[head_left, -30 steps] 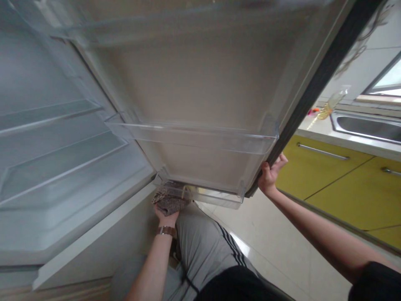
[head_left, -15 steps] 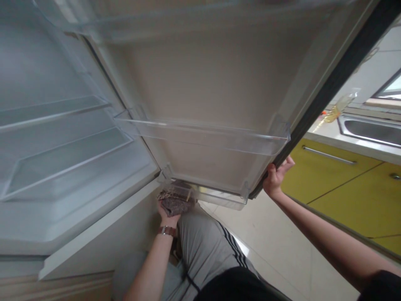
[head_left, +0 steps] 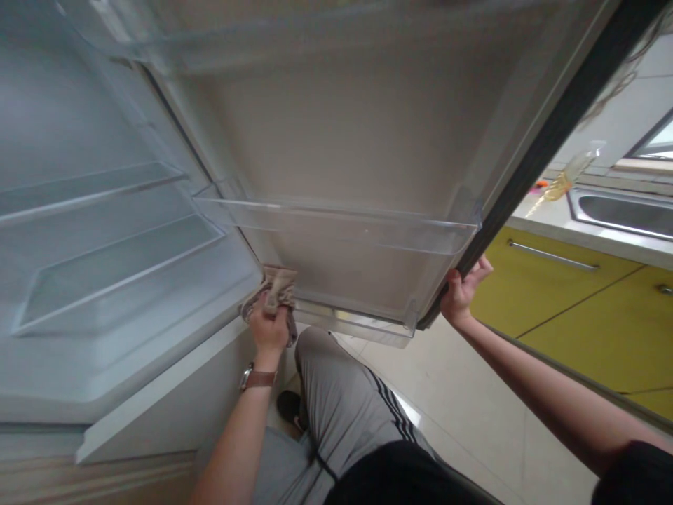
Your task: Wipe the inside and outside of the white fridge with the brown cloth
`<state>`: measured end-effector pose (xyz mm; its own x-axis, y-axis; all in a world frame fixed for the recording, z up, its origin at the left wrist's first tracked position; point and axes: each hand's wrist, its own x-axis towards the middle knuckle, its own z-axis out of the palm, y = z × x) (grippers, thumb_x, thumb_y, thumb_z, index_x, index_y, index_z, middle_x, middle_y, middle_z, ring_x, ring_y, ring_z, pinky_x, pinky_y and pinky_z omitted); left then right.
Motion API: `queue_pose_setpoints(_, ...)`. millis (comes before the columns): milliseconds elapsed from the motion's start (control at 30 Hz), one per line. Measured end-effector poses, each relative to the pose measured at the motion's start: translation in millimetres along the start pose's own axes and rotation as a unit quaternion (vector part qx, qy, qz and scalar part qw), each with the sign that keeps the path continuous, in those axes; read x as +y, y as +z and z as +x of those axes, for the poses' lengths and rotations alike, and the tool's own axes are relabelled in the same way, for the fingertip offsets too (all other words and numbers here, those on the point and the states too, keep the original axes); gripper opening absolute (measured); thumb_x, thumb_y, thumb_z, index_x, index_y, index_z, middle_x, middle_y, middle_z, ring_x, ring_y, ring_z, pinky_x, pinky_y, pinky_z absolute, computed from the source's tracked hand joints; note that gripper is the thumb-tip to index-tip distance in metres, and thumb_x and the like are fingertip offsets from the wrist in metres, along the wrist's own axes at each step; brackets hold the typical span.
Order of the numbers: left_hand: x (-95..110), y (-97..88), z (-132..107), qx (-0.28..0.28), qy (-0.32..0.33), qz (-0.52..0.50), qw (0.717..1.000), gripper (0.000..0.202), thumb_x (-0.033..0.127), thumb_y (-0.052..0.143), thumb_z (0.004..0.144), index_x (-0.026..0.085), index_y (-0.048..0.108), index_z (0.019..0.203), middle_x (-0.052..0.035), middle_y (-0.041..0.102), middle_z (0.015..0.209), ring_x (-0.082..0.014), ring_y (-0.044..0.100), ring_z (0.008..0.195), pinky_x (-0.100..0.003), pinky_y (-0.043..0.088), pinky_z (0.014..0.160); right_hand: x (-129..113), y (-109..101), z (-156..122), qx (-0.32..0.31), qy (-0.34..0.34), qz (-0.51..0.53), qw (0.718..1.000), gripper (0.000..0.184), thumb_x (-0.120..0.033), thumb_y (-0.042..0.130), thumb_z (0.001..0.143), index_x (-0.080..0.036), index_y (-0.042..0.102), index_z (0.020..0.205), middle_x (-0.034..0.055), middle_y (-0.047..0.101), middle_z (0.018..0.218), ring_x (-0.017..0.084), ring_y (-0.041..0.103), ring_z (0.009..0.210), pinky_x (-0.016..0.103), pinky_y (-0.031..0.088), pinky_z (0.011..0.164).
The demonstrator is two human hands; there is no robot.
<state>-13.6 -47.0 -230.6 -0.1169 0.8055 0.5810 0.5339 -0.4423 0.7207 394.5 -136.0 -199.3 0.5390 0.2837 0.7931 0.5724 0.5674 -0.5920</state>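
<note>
A brown patterned cloth (head_left: 280, 282) is bunched in my left hand (head_left: 268, 328), which is closed on it. The cloth lies against the hinge side of the open fridge door (head_left: 336, 133), at the left end of the lowest clear door shelf (head_left: 357, 326). With my right hand (head_left: 460, 291) I grip the lower outer edge of the door, thumb on the inner side by the dark seal (head_left: 491, 224). Another clear door shelf (head_left: 336, 217) crosses the door higher up.
To the left is the fridge interior with glass shelves (head_left: 120, 266). On the right stand yellow cabinets (head_left: 557, 294), a counter with a metal sink (head_left: 631, 214), and a clear bottle with yellow liquid (head_left: 562, 184). My knee (head_left: 320, 351) is below the door.
My left hand has moved up and left with the cloth, from under the lowest shelf to the hinge-side corner. My right hand keeps its hold on the door edge.
</note>
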Motion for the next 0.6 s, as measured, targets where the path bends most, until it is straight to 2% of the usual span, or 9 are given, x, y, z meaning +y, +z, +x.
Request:
queue_pose_setpoints(33,8.7,3.9,-1.6,-0.063,0.037,0.07,0.995,0.033,0.036,0.058,0.08,0.019,0.072,0.103,-0.0127,0.075,0.111,-0.0308,0.066,0.113,-0.048,0.042,0.111,-0.8,0.2,-0.3,-0.001,0.002,-0.002,1.0,0.07,-0.069,0.06,0.084,-0.026,0.034,0.134,0.0057,0.056,0.112,0.028,0.059,0.112,0.056,0.04,0.107)
queue_pose_setpoints(100,25.9,8.4,-2.5,-0.151,0.094,0.185,0.967,0.028,0.033,0.06,0.079,0.018,0.074,0.099,-0.0131,0.076,0.109,-0.0319,0.066,0.112,-0.048,0.039,0.114,-2.4,0.6,-0.8,-0.003,0.01,-0.003,1.0,0.071,-0.069,0.06,0.084,-0.026,0.034,0.135,0.0058,0.057,0.111,0.028,0.06,0.109,0.056,0.042,0.105)
queue_pose_setpoints(167,42.6,9.6,-1.5,-0.195,0.123,0.253,0.94,0.025,0.034,0.059,0.082,0.018,0.075,0.094,-0.0134,0.076,0.103,-0.0316,0.067,0.107,-0.045,0.041,0.111,-3.6,0.9,-1.1,-0.001,0.017,-0.005,1.0,0.073,-0.07,0.06,0.083,-0.026,0.034,0.136,0.0062,0.057,0.112,0.028,0.06,0.11,0.057,0.042,0.105)
queue_pose_setpoints(300,78.6,14.7,-3.3,-0.271,0.153,0.323,0.894,0.032,0.04,0.056,0.087,0.017,0.077,0.088,-0.0151,0.076,0.094,-0.0319,0.07,0.097,-0.041,0.049,0.095,-4.0,0.8,-1.0,0.006,0.011,-0.019,1.0,0.074,-0.071,0.059,0.083,-0.026,0.034,0.137,0.0077,0.056,0.117,0.029,0.058,0.12,0.059,0.038,0.111)
queue_pose_setpoints(400,113.3,29.6,-16.2,-0.331,0.166,0.328,0.869,0.035,0.043,0.055,0.088,0.017,0.079,0.084,-0.0145,0.076,0.086,-0.0295,0.072,0.087,-0.038,0.049,0.086,-3.2,0.1,-1.2,0.004,0.006,-0.026,1.0,0.073,-0.07,0.058,0.085,-0.026,0.034,0.137,0.0079,0.056,0.119,0.03,0.056,0.124,0.06,0.035,0.113)
queue_pose_setpoints(533,162.2,58.6,-50.9,-0.379,0.206,0.264,0.863,0.033,0.045,0.058,0.087,0.02,0.078,0.083,-0.0111,0.077,0.084,-0.0259,0.07,0.082,-0.037,0.047,0.084,-1.4,-1.3,-2.6,-0.006,-0.004,-0.026,1.0,0.068,-0.064,0.058,0.088,-0.027,0.033,0.138,0.0077,0.056,0.123,0.03,0.053,0.13,0.062,0.031,0.116)
queue_pose_setpoints(600,179.9,71.8,-70.4,-0.387,0.222,0.222,0.867,0.031,0.046,0.059,0.086,0.02,0.077,0.083,-0.0104,0.076,0.084,-0.0258,0.069,0.081,-0.038,0.047,0.083,-0.4,-1.8,-3.5,-0.009,-0.005,-0.021,1.0,0.066,-0.062,0.058,0.088,-0.027,0.032,0.139,0.0076,0.056,0.122,0.03,0.053,0.129,0.062,0.031,0.116)
